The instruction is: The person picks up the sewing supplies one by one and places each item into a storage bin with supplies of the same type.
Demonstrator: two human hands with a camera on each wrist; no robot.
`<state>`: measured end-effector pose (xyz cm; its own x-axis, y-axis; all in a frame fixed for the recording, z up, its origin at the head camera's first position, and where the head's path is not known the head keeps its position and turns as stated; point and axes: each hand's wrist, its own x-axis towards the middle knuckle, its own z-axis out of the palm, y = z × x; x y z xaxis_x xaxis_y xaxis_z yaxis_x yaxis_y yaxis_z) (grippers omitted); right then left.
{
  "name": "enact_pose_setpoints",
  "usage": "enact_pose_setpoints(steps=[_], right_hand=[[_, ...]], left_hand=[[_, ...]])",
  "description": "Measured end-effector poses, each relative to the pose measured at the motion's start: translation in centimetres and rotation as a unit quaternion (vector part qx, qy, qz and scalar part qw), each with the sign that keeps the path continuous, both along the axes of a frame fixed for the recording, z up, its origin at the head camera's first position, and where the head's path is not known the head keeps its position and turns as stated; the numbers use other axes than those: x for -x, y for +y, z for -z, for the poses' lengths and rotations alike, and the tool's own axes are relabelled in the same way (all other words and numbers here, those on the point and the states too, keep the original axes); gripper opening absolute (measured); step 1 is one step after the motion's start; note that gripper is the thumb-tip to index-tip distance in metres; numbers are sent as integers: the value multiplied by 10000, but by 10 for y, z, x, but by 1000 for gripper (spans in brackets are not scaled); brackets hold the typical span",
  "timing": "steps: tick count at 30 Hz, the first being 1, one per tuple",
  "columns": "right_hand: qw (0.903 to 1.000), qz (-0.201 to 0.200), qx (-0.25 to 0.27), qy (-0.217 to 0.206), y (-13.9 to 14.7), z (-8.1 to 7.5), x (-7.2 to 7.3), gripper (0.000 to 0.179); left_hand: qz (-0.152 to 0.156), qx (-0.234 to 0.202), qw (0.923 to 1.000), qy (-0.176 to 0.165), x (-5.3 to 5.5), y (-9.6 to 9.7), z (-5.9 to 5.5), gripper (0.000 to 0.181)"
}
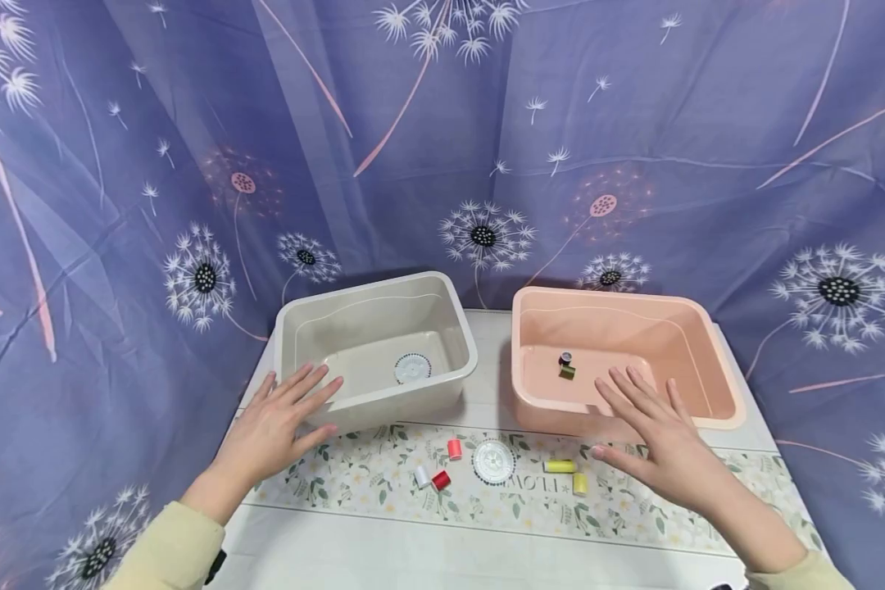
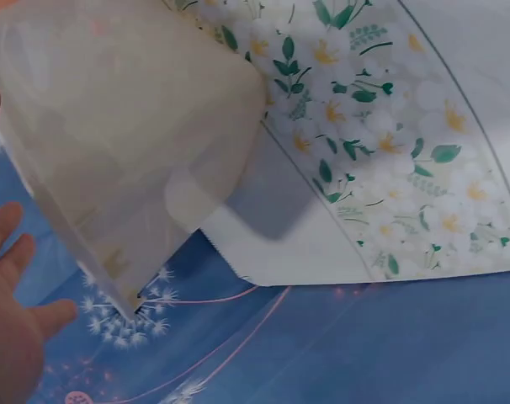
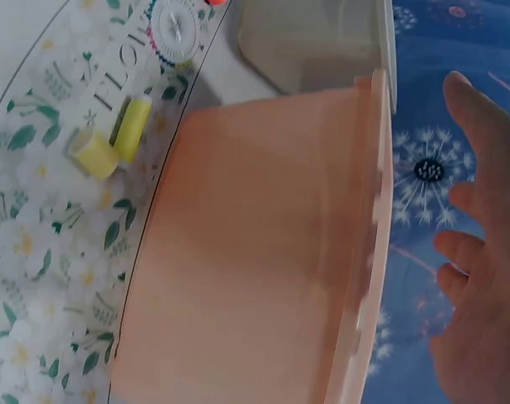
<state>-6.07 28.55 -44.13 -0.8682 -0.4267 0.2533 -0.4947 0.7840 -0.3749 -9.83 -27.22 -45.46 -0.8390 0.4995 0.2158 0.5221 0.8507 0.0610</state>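
My left hand (image 1: 271, 428) is spread at the front left rim of a grey basin (image 1: 383, 410), holding nothing. Inside that basin lies a round pin wheel (image 1: 413, 369). Over the front rim of a pink basin (image 1: 627, 299) hovers my right hand (image 1: 652, 447), fingers extended and holding nothing. Two dark thread spools, one of them olive green (image 1: 567, 372), lie in the pink basin. Between the hands, on the table, are a second pin wheel (image 1: 493, 462), a coral spool (image 1: 454, 449), a red spool (image 1: 441, 480), a white spool (image 1: 422, 477) and two yellow spools (image 1: 560, 466).
A floral runner (image 1: 369, 483) crosses the white table (image 1: 339, 545) in front of the basins. Purple dandelion-print curtains (image 1: 413, 106) hang close behind and along both sides.
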Motion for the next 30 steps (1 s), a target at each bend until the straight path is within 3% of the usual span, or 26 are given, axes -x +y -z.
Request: enact_pose_setpoints(steps=[7,18,30], right_hand=[[9993,-285,25,242,-14,0,0,90],[9990,-440,-58,-63,-32,6,-3,90],[9963,-813,202,196,-52,20,-3,87]], left_hand=[[50,-126,9998,147,-1,-1,9,70],[36,-249,9990,358,-1,-3,20,66],[124,-349,9966,742,-3,-8,28,61]])
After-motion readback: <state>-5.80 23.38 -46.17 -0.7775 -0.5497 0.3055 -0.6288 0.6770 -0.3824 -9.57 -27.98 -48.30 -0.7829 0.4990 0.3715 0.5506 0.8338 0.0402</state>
